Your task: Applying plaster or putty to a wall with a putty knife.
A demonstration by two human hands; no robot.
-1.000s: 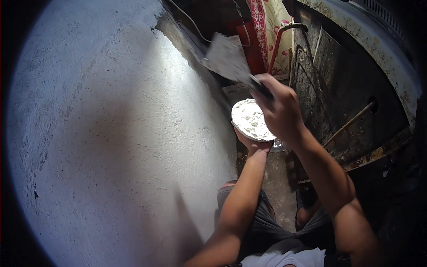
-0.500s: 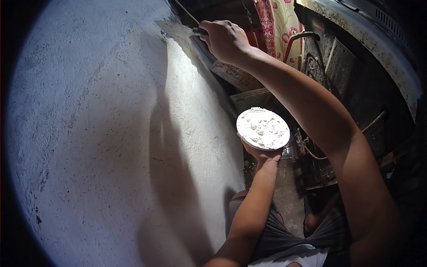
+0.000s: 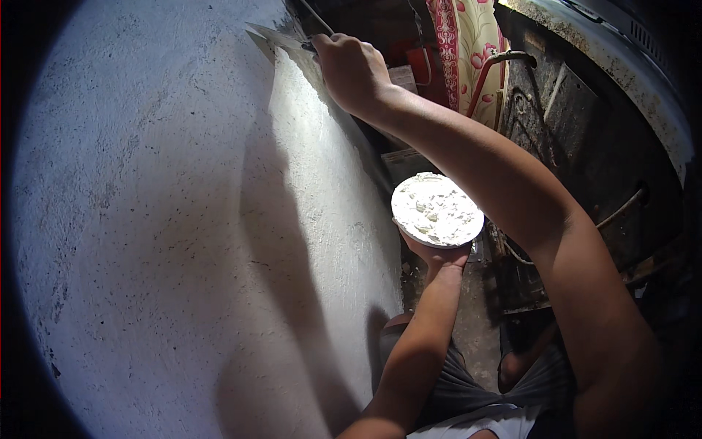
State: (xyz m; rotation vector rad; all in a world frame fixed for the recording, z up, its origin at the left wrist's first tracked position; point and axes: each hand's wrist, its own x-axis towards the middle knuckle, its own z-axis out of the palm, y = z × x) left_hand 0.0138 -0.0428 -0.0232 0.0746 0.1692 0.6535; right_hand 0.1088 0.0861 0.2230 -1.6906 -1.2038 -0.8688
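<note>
In my left hand [image 3: 433, 254], fingers wrapped under it, is a round container [image 3: 437, 208] filled with lumpy white paste. My right hand [image 3: 353, 73] is raised near the top of the frame, closed on the handle of a putty knife [image 3: 270, 36]. The wide blade lies at the upper edge of the rough white wall [image 3: 161, 241], where the surface turns patchy and darker; whether it presses on the wall I cannot tell. My right arm's shadow falls down the wall.
To the right stands a dark, stained metal panel [image 3: 585, 117] with hoses or pipes [image 3: 618, 212]. A floral cloth [image 3: 479, 29] hangs at the back beside a red object [image 3: 418, 62]. Below is a dirty floor [image 3: 475, 329] between my legs.
My right hand with the putty knife has risen from above the container to the wall's upper edge, then shifted slightly left. The container in my left hand has moved a little to the right.
</note>
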